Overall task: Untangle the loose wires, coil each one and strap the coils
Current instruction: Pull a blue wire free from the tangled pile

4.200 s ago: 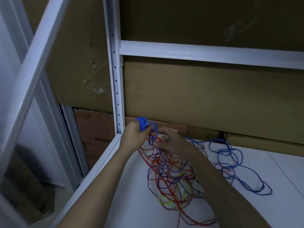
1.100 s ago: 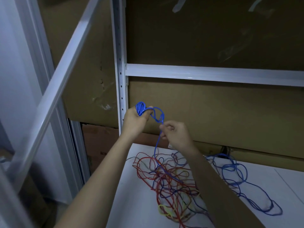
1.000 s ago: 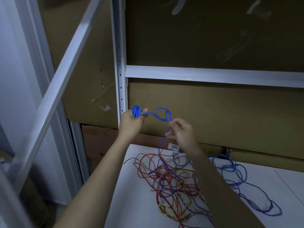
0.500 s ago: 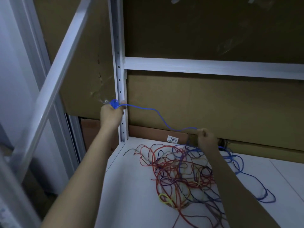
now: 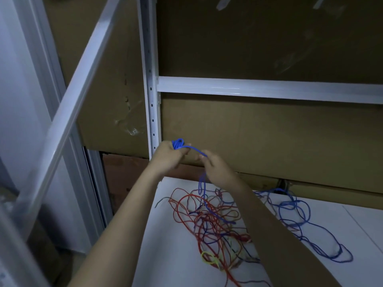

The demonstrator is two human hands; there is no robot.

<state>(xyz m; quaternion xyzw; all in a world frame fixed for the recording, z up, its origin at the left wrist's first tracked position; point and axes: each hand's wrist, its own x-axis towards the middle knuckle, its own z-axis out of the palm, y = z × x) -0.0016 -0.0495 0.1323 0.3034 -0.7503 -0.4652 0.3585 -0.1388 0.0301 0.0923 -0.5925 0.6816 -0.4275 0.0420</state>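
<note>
The left hand [image 5: 167,157] has its grip closed round a small coil of thin blue wire [image 5: 178,144]. Just right of that grip, the right hand [image 5: 215,168] pinches the same strand, which drops below to the tangled red and blue wires [image 5: 213,222] on the white tabletop [image 5: 165,255].

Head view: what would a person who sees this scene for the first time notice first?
First, the two hands raised near the middle: the left hand grips a small blue coil, and the right hand holds the blue wire running down from it. Below them, a tangle of red wires mixed with blue lies on the white shelf, with a small yellow loop at its near edge.
</note>
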